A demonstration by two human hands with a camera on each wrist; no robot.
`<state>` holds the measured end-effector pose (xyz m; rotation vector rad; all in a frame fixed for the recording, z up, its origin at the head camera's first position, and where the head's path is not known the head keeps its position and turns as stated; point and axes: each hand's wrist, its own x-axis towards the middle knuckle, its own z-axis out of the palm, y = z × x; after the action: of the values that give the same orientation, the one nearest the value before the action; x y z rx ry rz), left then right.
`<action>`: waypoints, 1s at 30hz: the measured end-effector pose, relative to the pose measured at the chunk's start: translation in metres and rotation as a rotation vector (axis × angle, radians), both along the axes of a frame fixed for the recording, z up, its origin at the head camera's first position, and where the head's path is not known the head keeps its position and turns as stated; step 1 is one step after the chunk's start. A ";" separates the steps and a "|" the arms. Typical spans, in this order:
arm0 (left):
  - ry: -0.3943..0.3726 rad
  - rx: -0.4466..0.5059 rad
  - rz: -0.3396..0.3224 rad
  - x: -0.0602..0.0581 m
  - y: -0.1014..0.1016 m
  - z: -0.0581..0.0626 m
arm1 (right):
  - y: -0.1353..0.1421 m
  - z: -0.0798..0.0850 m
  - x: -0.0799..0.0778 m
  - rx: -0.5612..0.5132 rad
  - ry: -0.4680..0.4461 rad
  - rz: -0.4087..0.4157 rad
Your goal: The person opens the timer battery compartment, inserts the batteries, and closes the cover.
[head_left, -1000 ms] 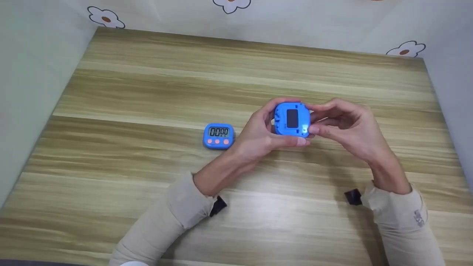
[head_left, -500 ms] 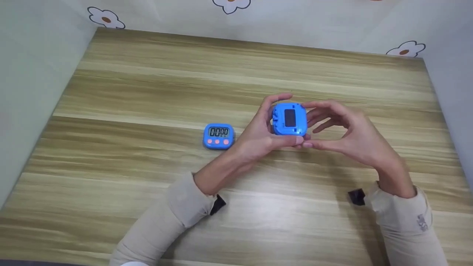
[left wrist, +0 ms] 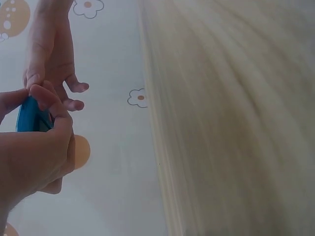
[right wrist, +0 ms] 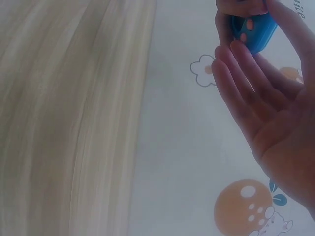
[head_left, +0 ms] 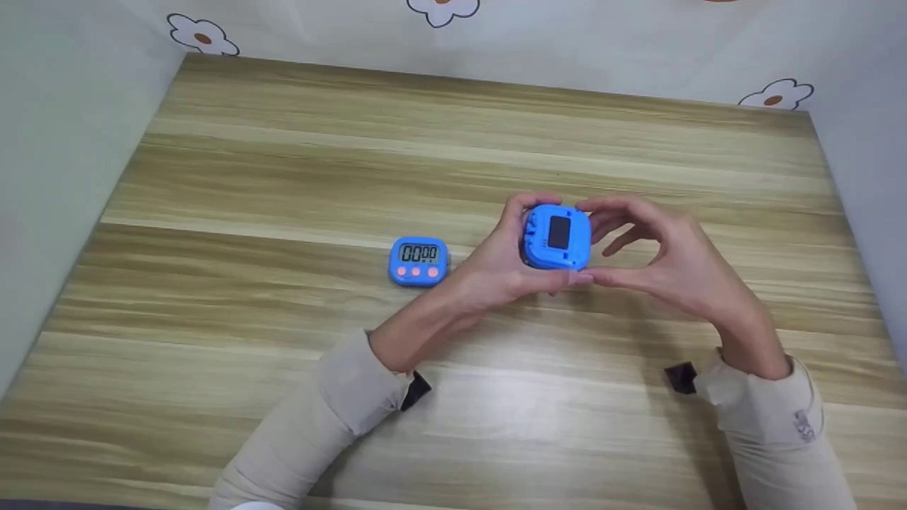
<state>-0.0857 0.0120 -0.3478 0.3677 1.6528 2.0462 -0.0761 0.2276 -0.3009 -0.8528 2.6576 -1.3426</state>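
A blue digital timer (head_left: 558, 232) is held above the table with its back turned to the head view, showing a dark rectangle. My left hand (head_left: 506, 265) grips it from the left, thumb along its near edge and index finger over the far edge. From the right, my right hand (head_left: 673, 262) pinches its corners between thumb and index finger. In the right wrist view, pinkish buttons show on the timer (right wrist: 256, 34). Fingers partly cover the timer (left wrist: 30, 115) in the left wrist view. A second blue timer (head_left: 419, 262) lies face up on the table, reading 00:00, left of my left hand.
The wood-grain table (head_left: 283, 170) spreads beneath both hands. Behind it hangs a pale backdrop (head_left: 567, 42) with printed flowers. Dark pieces stick out at both sleeve cuffs (head_left: 417, 391), low over the table.
My right thumb has moved from the timer's back corner to its near edge. My left index finger lifted off, then returned to the far edge. The held timer shifted slightly.
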 end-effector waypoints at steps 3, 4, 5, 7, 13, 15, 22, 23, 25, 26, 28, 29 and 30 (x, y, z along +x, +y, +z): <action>-0.010 -0.039 0.004 0.000 0.001 0.000 | 0.003 -0.005 -0.002 -0.001 0.010 0.002; -0.017 -0.048 0.008 0.000 0.001 0.000 | 0.003 -0.006 -0.003 0.000 0.010 0.001; -0.021 -0.054 0.012 0.000 0.001 0.000 | 0.004 -0.007 -0.004 -0.001 0.011 0.001; -0.014 -0.057 0.017 -0.001 0.002 0.000 | 0.004 -0.008 -0.004 -0.009 0.011 0.001; 0.085 -0.080 0.001 -0.004 -0.002 -0.002 | -0.002 -0.001 0.000 -0.061 0.002 -0.032; 0.092 -0.104 -0.003 -0.004 -0.002 0.000 | 0.000 -0.008 -0.003 -0.067 0.000 -0.043; 0.128 -0.176 0.024 0.002 0.004 0.001 | 0.001 -0.033 -0.012 -0.047 -0.011 -0.027; 0.137 -0.171 0.034 0.003 0.005 -0.001 | -0.001 -0.032 -0.011 -0.045 -0.020 -0.027; 0.143 -0.167 0.055 0.003 0.006 -0.003 | -0.005 -0.026 -0.007 -0.035 -0.026 -0.008; 0.142 -0.161 0.064 0.003 0.006 -0.004 | -0.007 -0.023 -0.006 -0.030 -0.032 0.008; 0.160 -0.176 0.080 0.002 0.004 -0.004 | -0.009 -0.015 -0.003 -0.021 -0.045 0.046; 0.177 -0.193 0.086 0.002 0.003 -0.004 | -0.009 -0.011 -0.002 -0.017 -0.053 0.063; 0.199 -0.215 0.090 0.001 0.002 -0.004 | -0.008 -0.009 -0.001 -0.011 -0.058 0.080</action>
<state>-0.0844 0.0144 -0.3520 0.4403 2.0212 1.9202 -0.0770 0.2197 -0.3095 -0.8964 2.5469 -1.3441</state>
